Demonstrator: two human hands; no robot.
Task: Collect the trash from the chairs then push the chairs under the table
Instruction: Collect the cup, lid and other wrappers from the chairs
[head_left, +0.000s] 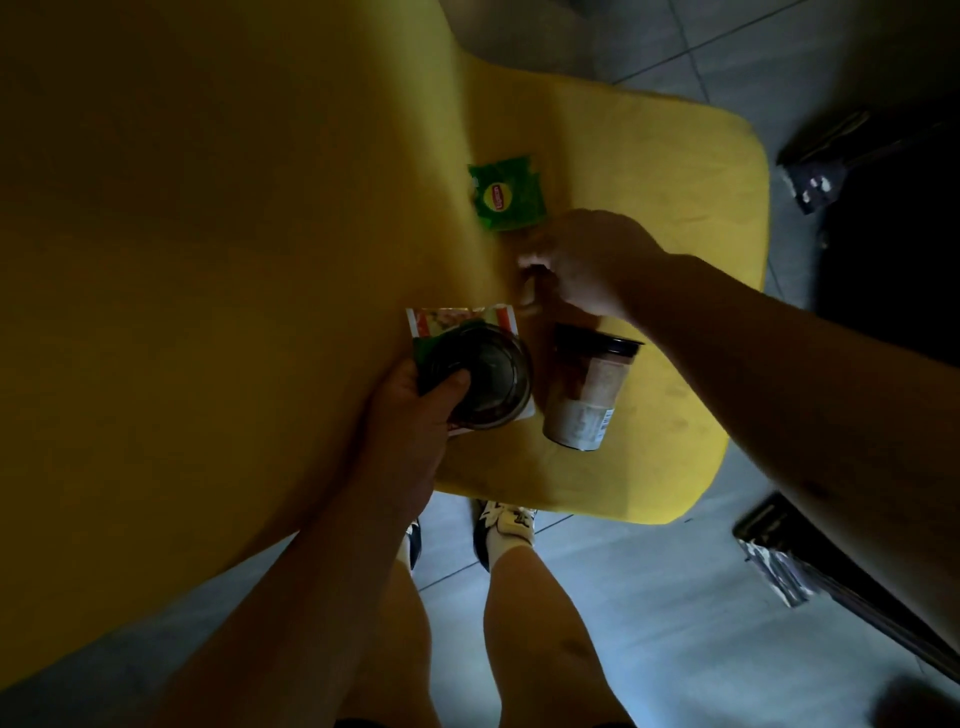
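Collecting trash from the yellow chair (649, 171) is the step in hand. The left hand (410, 410), at frame centre, grips a clear cup (488, 379) stacked with two wrappers (457, 319). The right hand (587, 260) reaches over the seat, fingers curled round a small pale item (530, 286), apparently a scrap; dim light obscures it. A green tea sachet (506, 195) lies just above, and a lidded paper cup (584, 392) lies tipped beside the clear cup. Next, both need gathering before the chair is pushed.

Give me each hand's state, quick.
Left hand: grips a dark cup and wrappers.
Right hand: fingers curled; whether it holds anything cannot be told.
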